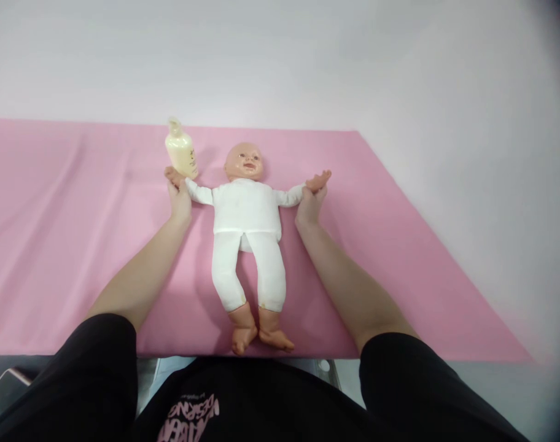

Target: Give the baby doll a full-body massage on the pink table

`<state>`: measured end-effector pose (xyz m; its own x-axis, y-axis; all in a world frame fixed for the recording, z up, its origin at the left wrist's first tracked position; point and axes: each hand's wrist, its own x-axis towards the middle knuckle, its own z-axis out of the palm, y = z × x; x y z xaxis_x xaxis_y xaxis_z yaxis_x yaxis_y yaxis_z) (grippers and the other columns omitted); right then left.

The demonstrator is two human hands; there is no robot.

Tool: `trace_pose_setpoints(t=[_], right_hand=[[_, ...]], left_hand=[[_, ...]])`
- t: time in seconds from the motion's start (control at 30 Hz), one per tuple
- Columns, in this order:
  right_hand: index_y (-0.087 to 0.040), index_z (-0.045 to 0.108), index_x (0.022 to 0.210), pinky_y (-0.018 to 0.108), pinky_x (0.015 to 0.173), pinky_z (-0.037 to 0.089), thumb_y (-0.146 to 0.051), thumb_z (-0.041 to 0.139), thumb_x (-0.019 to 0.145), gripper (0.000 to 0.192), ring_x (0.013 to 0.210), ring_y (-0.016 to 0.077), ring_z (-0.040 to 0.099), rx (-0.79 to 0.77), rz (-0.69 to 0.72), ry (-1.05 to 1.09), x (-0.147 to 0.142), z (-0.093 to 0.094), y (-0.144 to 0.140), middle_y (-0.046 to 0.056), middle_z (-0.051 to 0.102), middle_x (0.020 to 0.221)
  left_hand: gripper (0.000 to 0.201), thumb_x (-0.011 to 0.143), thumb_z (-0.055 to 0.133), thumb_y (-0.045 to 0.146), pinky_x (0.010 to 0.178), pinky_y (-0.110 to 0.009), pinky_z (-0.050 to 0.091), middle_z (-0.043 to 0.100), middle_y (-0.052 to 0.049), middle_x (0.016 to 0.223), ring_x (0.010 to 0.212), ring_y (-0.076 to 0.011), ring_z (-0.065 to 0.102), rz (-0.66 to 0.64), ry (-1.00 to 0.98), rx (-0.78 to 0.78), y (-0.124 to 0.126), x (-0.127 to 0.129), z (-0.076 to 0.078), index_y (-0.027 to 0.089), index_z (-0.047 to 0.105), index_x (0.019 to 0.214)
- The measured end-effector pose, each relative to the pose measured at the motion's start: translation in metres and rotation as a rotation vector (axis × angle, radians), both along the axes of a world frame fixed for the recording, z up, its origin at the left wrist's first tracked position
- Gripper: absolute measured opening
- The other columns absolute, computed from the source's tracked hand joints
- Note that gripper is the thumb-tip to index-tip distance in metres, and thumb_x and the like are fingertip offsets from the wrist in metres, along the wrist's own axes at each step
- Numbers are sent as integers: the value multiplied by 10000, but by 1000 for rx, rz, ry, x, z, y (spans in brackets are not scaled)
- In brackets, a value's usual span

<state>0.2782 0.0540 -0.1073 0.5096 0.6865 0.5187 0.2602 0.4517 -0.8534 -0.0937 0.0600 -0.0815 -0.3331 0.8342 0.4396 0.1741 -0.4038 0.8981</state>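
Both hands hold a baby doll (247, 212) by its wrists. Left hand (180, 201), left of the frame's middle, is closed around the doll's wrist, fingers wrapped on the white sleeve end, with the doll's own small hand sticking out above the grip. Right hand (310, 205), right of the middle, is closed the same way on the doll's other wrist. Each forearm runs straight up from the lower corners of the frame, bare below black sleeves, so the 2 arms spread the doll's arms out wide.

Face up, the doll lies at the frame's centre on a pink sheet (54, 233), dressed in white, feet pointing to the lower edge.

Just above the left hand stands 1 cream bottle (181, 152), upright with its cap on; its contents cannot be told.
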Motion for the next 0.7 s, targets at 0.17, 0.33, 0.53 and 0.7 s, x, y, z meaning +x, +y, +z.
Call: trace_pose_setpoints(t=[0.17, 0.33, 0.53, 0.7], right_hand=[[-295, 274, 1620, 608, 1293, 332, -279, 489, 929, 724, 1573, 262, 398, 66, 131, -156, -9, 14, -16, 102, 388, 1671], [-294, 571, 1446, 542, 1252, 414, -262, 619, 874, 575, 1392, 291, 584, 24, 347, -468, -32, 39, -45, 82, 649, 1474], [-299, 647, 1377, 552, 1221, 446, -242, 589, 883, 502, 1300, 295, 641, 49, 377, -593, -37, 41, -48, 72, 715, 1380], [-260, 410, 1557, 580, 1285, 364, -365, 618, 928, 671, 1504, 296, 486, 106, 268, -296, -25, 26, -31, 128, 501, 1605]], left_hand=[[653, 996, 565, 557, 1239, -461, 424, 515, -173, 1580, 1440, -283, 549, 45, 22, 12, -9, 7, 5, 223, 384, 1527], [605, 1000, 548, 585, 1264, -539, 354, 595, -158, 1519, 1441, -331, 529, -276, 581, 164, -37, 28, 22, 221, 541, 1483], [545, 1043, 464, 536, 1220, -568, 391, 655, -166, 1428, 1350, -348, 584, -318, 797, 183, -43, 37, 28, 201, 600, 1451], [728, 1006, 514, 670, 1290, -505, 328, 489, -175, 1609, 1520, -323, 453, -196, 426, 208, -34, 25, 17, 229, 385, 1571]])
